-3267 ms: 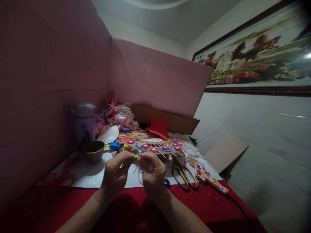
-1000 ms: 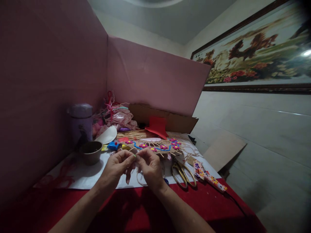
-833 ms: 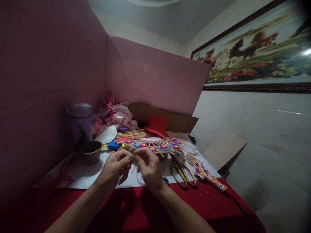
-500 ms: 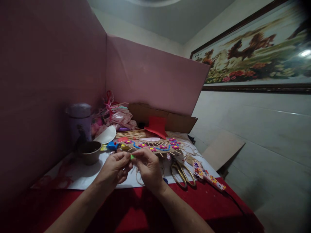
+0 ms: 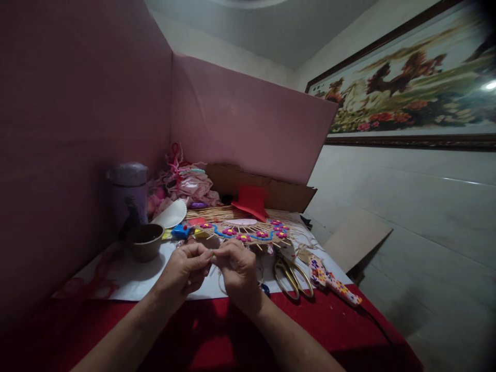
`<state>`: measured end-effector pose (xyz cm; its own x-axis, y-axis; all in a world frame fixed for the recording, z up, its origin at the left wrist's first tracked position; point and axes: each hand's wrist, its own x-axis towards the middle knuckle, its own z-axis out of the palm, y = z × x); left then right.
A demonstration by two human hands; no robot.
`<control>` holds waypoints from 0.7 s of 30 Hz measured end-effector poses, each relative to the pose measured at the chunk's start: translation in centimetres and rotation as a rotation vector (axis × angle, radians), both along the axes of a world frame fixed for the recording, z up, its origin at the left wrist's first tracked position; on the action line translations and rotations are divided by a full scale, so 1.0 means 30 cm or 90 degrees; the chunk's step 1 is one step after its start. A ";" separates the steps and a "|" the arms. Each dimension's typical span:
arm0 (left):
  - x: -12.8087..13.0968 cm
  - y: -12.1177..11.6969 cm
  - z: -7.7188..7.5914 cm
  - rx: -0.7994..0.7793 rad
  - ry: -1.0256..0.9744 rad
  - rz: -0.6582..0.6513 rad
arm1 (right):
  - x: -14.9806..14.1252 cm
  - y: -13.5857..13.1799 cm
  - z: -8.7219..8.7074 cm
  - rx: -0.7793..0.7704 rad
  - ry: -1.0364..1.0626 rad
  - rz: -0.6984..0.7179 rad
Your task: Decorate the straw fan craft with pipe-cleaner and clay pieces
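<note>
My left hand (image 5: 189,266) and my right hand (image 5: 237,271) meet fingertip to fingertip above the white paper. Between their pinched fingers is a small bright green piece (image 5: 214,256), soft-looking like modelling clay and mostly covered by the fingers. Just beyond lies a curved cardboard piece (image 5: 251,235) edged with thin sticks and decorated with magenta and yellow flowers and a wavy blue strip. Gold-handled scissors (image 5: 293,279) rest to the right of my right hand. A blue packet (image 5: 180,231) sits behind my left hand.
On the left stand a brown bowl (image 5: 145,243) and a lidded purple container (image 5: 129,194). A flower-patterned glue gun (image 5: 333,283) with a black cord lies at the right. Behind are red paper (image 5: 251,200), a bundle of sticks (image 5: 211,213) and pink crumpled material (image 5: 196,186).
My fingertips have closed further over the green piece, so less of it shows. My right fingers have curled in more. The view has shifted slightly.
</note>
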<state>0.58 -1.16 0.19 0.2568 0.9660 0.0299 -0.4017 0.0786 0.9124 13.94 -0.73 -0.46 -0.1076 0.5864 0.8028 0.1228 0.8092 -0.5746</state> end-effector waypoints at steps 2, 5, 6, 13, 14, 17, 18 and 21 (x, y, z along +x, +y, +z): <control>0.002 0.005 -0.007 -0.006 -0.005 -0.002 | -0.001 0.002 -0.005 0.008 0.009 -0.002; 0.001 0.010 -0.008 -0.036 -0.035 -0.006 | 0.001 0.010 -0.011 0.010 0.014 -0.002; 0.000 0.011 -0.006 -0.052 -0.044 -0.010 | 0.001 0.014 -0.014 0.008 0.013 -0.003; -0.025 0.030 0.011 -0.089 -0.044 0.023 | -0.005 0.034 -0.032 0.068 -0.050 0.000; -0.027 0.033 0.012 -0.089 -0.041 0.038 | -0.005 0.022 -0.021 0.075 -0.057 -0.007; -0.026 0.035 0.012 -0.085 -0.018 0.055 | 0.014 -0.048 0.041 0.069 -0.040 -0.074; -0.024 0.034 0.012 -0.083 -0.006 0.057 | 0.033 -0.079 0.067 0.054 -0.024 -0.107; -0.016 0.029 0.009 -0.068 0.022 0.068 | 0.155 -0.158 0.127 0.008 -0.003 -0.233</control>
<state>0.09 -0.28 0.45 0.1510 0.9852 -0.0814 -0.3817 0.1340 0.9145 18.61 -5.49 3.36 0.1030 0.5770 0.8102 0.4080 0.7184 -0.5635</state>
